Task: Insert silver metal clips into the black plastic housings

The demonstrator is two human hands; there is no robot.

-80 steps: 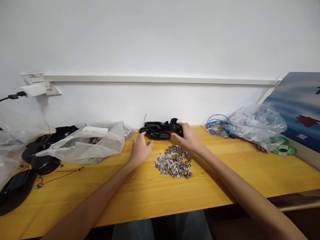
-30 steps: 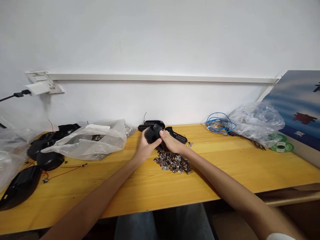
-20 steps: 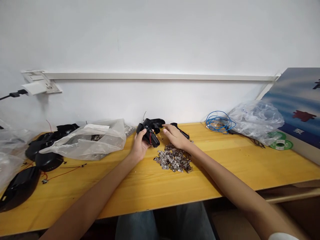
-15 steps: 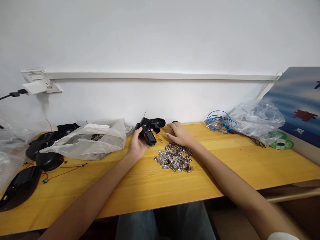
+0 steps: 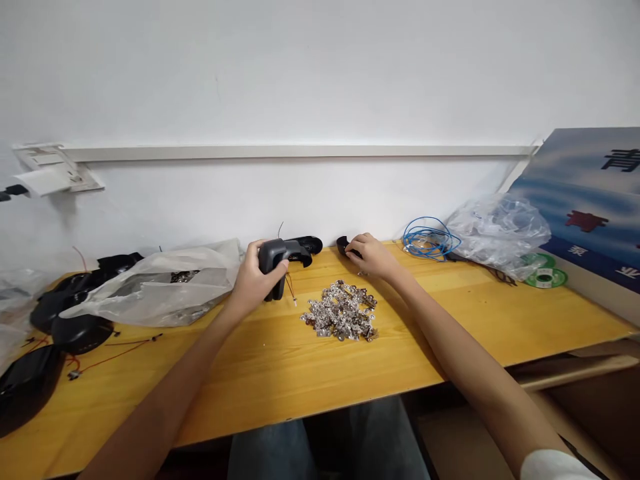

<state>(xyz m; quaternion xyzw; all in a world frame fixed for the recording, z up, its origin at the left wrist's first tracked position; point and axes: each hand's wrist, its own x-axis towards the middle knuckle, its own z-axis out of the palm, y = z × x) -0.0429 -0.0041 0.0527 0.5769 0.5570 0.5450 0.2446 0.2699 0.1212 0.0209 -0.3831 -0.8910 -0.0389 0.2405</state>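
Clock reference: centred on the left hand, with 12 o'clock toward the wall.

Left grip: The left hand is clamping shut around a black plastic housing, apparently holding it above the table.

Housing axis: The L-shaped housing is running toward 6 o'clock along its long arm, with its short arm reaching toward 3 o'clock.

Attached wire: A thin wire is hanging beside the housing at 4 o'clock.

Nearer hand: The left hand is carrying the housing; the right hand is lying well apart at 3 o'clock.

Right grip: Its fingers are touching a small curved black part; whether they are clamping it, the view cannot tell.

Surroundings: A pile of silver metal fittings is lying at 4 o'clock on the wooden workbench. A second black housing is resting at 2 o'clock.
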